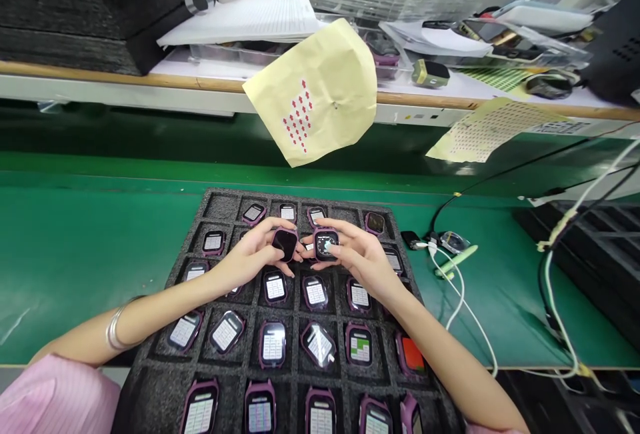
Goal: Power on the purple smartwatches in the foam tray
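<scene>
Watch bodies: dark-screen watch [285, 244] pinched in left hand [250, 257] | lit watch [326, 245] pinched in right hand [360, 257] | risk: fingertip-only grips may slip, dropping either onto foam tray [220, 204] units

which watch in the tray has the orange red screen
The watch at the right end of the foam tray's second-nearest row; its neighbours show white or green screens.

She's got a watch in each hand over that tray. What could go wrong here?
Either watch, in the left hand or the right hand, might slip and knock the lit watches in the foam tray below. The hanging yellow sheet partly blocks her view of the shelf. The white cable beside the tray could snag her forearm.
</scene>
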`<state>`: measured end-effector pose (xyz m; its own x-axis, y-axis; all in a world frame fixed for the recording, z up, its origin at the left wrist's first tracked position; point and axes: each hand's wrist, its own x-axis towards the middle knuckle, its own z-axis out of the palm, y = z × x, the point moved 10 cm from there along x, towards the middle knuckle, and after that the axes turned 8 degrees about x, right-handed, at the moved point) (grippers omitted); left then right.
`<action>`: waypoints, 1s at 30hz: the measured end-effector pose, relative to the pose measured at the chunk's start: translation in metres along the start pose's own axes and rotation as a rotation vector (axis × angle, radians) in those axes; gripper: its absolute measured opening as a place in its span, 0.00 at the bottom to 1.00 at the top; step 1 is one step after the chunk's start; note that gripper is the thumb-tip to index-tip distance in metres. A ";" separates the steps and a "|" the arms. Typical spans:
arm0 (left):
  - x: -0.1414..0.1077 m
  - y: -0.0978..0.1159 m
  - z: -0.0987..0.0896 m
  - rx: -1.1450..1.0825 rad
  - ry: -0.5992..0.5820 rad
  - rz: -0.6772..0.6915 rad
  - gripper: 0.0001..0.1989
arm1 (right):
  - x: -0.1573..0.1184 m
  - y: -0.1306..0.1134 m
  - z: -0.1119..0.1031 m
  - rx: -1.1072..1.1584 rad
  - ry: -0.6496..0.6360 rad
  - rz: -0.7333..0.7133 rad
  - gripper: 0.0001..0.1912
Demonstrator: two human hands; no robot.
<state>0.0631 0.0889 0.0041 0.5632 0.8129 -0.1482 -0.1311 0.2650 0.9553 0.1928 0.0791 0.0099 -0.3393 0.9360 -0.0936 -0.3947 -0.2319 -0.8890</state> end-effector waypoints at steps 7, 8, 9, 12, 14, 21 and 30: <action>0.000 0.000 -0.001 0.063 0.019 -0.009 0.18 | -0.001 -0.004 0.003 -0.088 0.014 -0.039 0.19; 0.000 0.001 -0.001 0.065 0.021 -0.006 0.18 | -0.001 -0.004 0.004 -0.088 0.010 -0.037 0.19; 0.000 0.001 -0.001 0.066 0.022 -0.002 0.18 | -0.001 -0.005 0.004 -0.087 0.005 -0.033 0.19; 0.000 0.001 0.000 0.064 0.012 0.008 0.19 | -0.002 -0.006 0.004 -0.071 -0.011 -0.023 0.20; -0.001 0.001 0.000 0.065 0.008 0.005 0.19 | -0.002 -0.006 0.004 -0.053 -0.017 -0.019 0.20; -0.002 0.002 -0.002 0.078 0.040 0.002 0.22 | -0.001 -0.010 0.005 -0.173 -0.109 -0.030 0.34; -0.004 -0.009 0.004 0.132 -0.004 -0.019 0.22 | 0.025 -0.047 -0.075 -1.256 0.117 -0.222 0.25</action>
<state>0.0655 0.0817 -0.0030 0.5674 0.8066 -0.1655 -0.0118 0.2090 0.9779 0.2672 0.1337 0.0156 -0.2682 0.9547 0.1288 0.6622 0.2798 -0.6952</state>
